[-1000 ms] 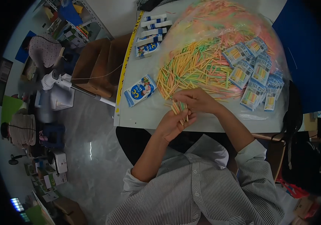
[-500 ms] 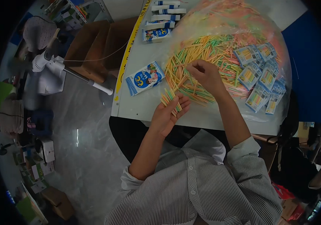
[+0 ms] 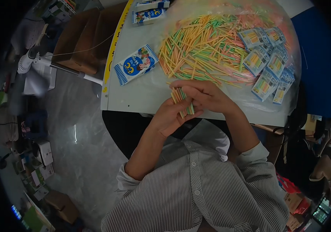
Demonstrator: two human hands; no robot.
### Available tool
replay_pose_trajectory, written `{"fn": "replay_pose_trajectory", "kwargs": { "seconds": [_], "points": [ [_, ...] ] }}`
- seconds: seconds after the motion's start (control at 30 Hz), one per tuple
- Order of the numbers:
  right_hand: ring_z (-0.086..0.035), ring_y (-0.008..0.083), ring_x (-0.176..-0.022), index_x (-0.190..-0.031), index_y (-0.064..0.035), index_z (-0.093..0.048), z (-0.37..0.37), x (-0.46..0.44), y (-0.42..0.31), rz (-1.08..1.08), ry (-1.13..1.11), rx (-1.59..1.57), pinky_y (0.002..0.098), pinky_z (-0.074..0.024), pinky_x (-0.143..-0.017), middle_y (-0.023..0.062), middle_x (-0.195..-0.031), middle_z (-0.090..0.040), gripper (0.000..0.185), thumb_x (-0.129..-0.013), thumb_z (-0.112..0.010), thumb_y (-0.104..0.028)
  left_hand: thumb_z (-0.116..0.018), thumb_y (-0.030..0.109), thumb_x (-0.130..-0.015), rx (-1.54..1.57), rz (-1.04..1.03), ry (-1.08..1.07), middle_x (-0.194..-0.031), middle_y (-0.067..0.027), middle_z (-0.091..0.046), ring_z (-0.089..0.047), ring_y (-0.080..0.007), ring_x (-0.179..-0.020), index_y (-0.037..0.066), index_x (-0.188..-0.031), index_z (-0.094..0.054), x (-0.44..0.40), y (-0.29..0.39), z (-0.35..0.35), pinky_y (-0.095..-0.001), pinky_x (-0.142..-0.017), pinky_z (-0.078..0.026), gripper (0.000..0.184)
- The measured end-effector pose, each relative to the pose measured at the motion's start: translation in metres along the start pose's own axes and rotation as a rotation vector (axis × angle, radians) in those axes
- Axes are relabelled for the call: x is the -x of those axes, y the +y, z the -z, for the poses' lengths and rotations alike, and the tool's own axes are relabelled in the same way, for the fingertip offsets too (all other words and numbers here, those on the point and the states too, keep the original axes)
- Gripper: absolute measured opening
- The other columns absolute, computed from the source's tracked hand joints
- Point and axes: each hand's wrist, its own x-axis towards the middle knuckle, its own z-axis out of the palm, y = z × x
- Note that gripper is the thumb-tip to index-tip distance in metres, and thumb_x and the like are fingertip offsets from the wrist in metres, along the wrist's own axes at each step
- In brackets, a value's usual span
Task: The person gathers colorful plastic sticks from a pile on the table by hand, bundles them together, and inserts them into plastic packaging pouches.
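My left hand is closed around a small bundle of thin pastel sticks, coloured yellow, green and pink, near the table's front edge. Curled over the bundle's right side and upper end, my right hand presses against the sticks; its fingertips are partly hidden. Just beyond my hands lies a large pile of the same loose sticks on a clear plastic bag. To the left of the pile, a blue and white printed packet rests flat on the table.
Several filled small packets lie on the bag at the right. More blue and white packets are at the table's far left. Cardboard boxes and a white fan stand beyond the table's left edge.
My right hand has come down and left from over the pile to the bundle in my left hand. The view has shifted, so the table's contents appear higher and mostly further left.
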Motion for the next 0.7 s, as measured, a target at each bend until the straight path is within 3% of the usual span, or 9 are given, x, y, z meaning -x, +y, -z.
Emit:
{"fn": "replay_pose_trajectory", "kwargs": {
  "seconds": [0.13,0.17,0.23,0.3,0.47,0.53,0.6,0.63,0.7],
  "points": [
    [-0.046,0.0173,-0.099,-0.123,-0.0007,-0.031,-0.025,0.003,0.019,0.271,0.357,-0.196,0.0297,-0.0349,-0.088,0.0101,-0.109,-0.046,0.044,-0.090,-0.030,-0.029,-0.041,0.016,-0.087,0.093,-0.243,0.162,-0.098,-0.0069,-0.054,-0.048,-0.0177,-0.100,0.003,-0.103,-0.047,-0.006,-0.011,-0.005,-0.0325,-0.089,-0.039,0.021],
    [-0.046,0.0173,-0.099,-0.123,-0.0007,-0.031,-0.036,0.005,0.019,0.269,0.357,-0.200,0.0297,-0.0349,-0.088,0.0101,-0.109,-0.046,0.044,-0.090,-0.030,-0.029,-0.040,0.016,-0.088,-0.121,-0.461,0.217,-0.101,-0.0068,-0.053,-0.047,-0.0177,-0.102,0.004,-0.103,-0.048,-0.010,-0.012,-0.005,-0.0323,-0.091,-0.035,0.021],
    [-0.038,0.0194,-0.112,-0.126,0.0014,-0.024,-0.058,0.010,0.011,0.033,0.458,-0.981,0.0327,-0.0238,-0.097,0.0117,-0.118,-0.040,0.048,-0.090,-0.026,-0.031,-0.038,0.016,-0.089,-0.341,-0.666,0.270,-0.103,-0.0066,-0.053,-0.045,-0.0178,-0.104,0.004,-0.103,-0.048,-0.013,-0.017,-0.007,-0.0321,-0.093,-0.032,0.021],
    [-0.036,0.0194,-0.113,-0.126,0.0016,-0.024,-0.065,0.014,0.006,0.047,0.399,-1.032,0.0328,-0.0231,-0.098,0.0113,-0.121,-0.037,0.048,-0.090,-0.026,-0.030,-0.037,0.017,-0.089,-0.555,-0.831,0.290,-0.107,-0.0077,-0.052,-0.044,-0.0181,-0.106,0.004,-0.102,-0.049,-0.015,-0.022,-0.010,-0.0310,-0.095,-0.027,0.022],
    [-0.039,0.0190,-0.110,-0.120,0.0014,-0.033,-0.062,0.021,0.008,0.119,0.445,-0.744,0.0293,-0.0292,-0.094,0.0118,-0.119,-0.038,0.039,-0.089,-0.034,-0.023,-0.037,0.019,-0.089,-0.305,-0.615,0.261,-0.102,-0.0089,-0.054,-0.047,-0.0192,-0.103,0.004,-0.102,-0.048,0.003,-0.008,-0.007,-0.0315,-0.087,-0.038,0.023],
    [-0.045,0.0167,-0.101,-0.114,0.0010,-0.042,-0.048,0.026,-0.001,0.502,0.746,0.433,0.0279,-0.0351,-0.088,0.0116,-0.112,-0.044,0.033,-0.088,-0.039,-0.019,-0.038,0.019,-0.089,-0.118,-0.453,0.209,-0.101,-0.0101,-0.054,-0.050,-0.0205,-0.100,0.004,-0.103,-0.048,0.014,0.000,-0.004,-0.0316,-0.083,-0.042,0.023],
    [-0.048,0.0141,-0.093,-0.110,0.0007,-0.046,-0.035,0.025,0.009,0.327,0.574,0.114,0.0252,-0.0380,-0.081,0.0099,-0.104,-0.049,0.030,-0.087,-0.041,-0.017,-0.040,0.019,-0.088,-0.101,-0.005,0.063,-0.094,-0.0099,-0.055,-0.056,-0.0203,-0.088,0.002,-0.104,-0.047,0.022,0.002,0.000,-0.0295,-0.073,-0.049,0.024],
    [-0.051,0.0116,-0.085,-0.107,0.0005,-0.051,-0.032,0.026,0.014,0.153,0.406,-0.211,0.0225,-0.0409,-0.073,0.0082,-0.097,-0.054,0.026,-0.086,-0.044,-0.014,-0.040,0.019,-0.088,-0.094,0.008,0.061,-0.094,-0.0099,-0.055,-0.056,-0.0203,-0.088,0.002,-0.104,-0.047,0.022,-0.003,0.001,-0.0295,-0.073,-0.049,0.024],
    [-0.051,0.0092,-0.076,-0.101,0.0013,-0.053,-0.030,0.030,0.014,0.029,0.354,-0.156,0.0208,-0.0417,-0.067,0.0057,-0.087,-0.056,0.023,-0.083,-0.048,-0.012,-0.043,0.020,-0.087,-0.117,0.093,-0.051,-0.093,-0.0089,-0.055,-0.056,-0.0187,-0.085,0.000,-0.104,-0.047,0.022,-0.013,0.006,-0.0284,-0.074,-0.048,0.027]
  ]
}}
